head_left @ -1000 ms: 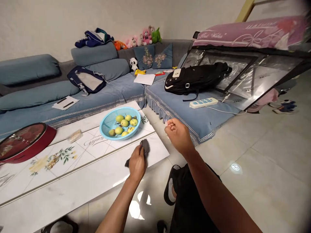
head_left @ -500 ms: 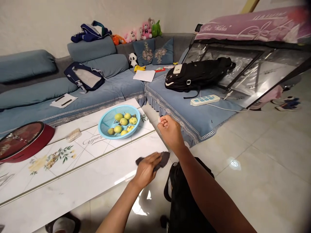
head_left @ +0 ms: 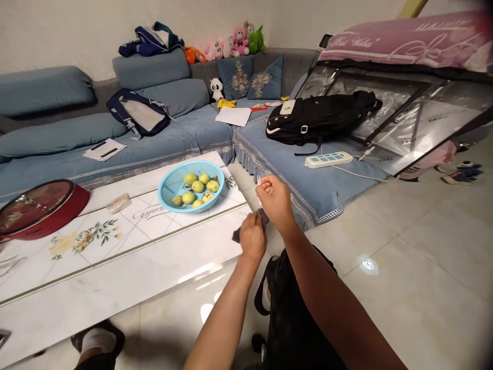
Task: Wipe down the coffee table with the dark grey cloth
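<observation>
Blue corner sofa [head_left: 327, 190] is pretty loaded: a black backpack [head_left: 323, 119] lying on its side of the corner, white power strip [head_left: 328, 160] near it, panda plush [head_left: 216, 90] by the flowery cushions [head_left: 265, 81], colorful plushies [head_left: 241, 43] along the backrest, plus a navy bag [head_left: 140, 114] and some papers [head_left: 105, 149] further left.

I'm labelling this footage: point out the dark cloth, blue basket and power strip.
Dark cloth [head_left: 236, 236], head view: its exposed left end.
Blue basket [head_left: 170, 186], head view: its inner left wall.
Power strip [head_left: 328, 160], head view: middle of its top.
</observation>
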Motion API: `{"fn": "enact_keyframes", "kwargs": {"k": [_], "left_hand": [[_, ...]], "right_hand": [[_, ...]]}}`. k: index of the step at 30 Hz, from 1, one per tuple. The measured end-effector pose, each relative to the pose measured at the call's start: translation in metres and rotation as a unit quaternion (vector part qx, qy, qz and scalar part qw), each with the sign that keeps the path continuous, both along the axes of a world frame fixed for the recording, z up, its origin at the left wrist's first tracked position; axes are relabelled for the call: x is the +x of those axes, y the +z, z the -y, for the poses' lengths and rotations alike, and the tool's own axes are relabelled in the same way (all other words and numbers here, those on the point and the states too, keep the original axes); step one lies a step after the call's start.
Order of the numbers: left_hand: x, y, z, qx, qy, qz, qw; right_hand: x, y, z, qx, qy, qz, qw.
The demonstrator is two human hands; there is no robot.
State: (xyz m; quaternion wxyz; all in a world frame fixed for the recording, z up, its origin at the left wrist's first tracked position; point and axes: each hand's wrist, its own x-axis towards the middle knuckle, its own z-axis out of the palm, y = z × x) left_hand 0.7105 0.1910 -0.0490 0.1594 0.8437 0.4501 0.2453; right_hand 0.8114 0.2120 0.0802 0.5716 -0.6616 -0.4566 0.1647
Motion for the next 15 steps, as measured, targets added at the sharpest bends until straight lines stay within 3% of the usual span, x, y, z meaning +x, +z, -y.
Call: {"fn": "enact_keyframes", "kwargs": {"k": [1,3,6,9,11,13,15], "left_hand": [[0.001,-0.004,0.011,0.004,-0.010,0.010,1.000],[-0.026,-0.016,0.032,0.015,-0.017,0.023,0.999],[-0.132,-0.029,0.053,0.018,0.028,0.016,0.999],[-0.257,-0.024,0.047,0.025,0.187,-0.018,0.982],[-0.304,-0.015,0.032,0.040,0.316,-0.033,0.947],[-0.297,-0.008,0.021,0.036,0.377,-0.037,0.925],[-0.241,-0.007,0.020,0.003,0.348,-0.005,0.938]], "right_hand": [[-0.002,-0.001,-0.002,-0.004,0.003,0.007,1.000],[-0.006,-0.002,-0.004,-0.013,0.013,0.020,1.000],[-0.008,-0.003,-0.001,-0.018,0.031,0.035,0.999],[-0.005,-0.004,0.007,-0.013,0.032,0.042,0.999],[0.000,-0.004,0.011,-0.012,0.028,0.042,0.999],[0.005,-0.005,0.012,-0.009,0.026,0.037,0.999],[0.010,-0.005,0.011,-0.004,0.024,0.028,0.999]]}}
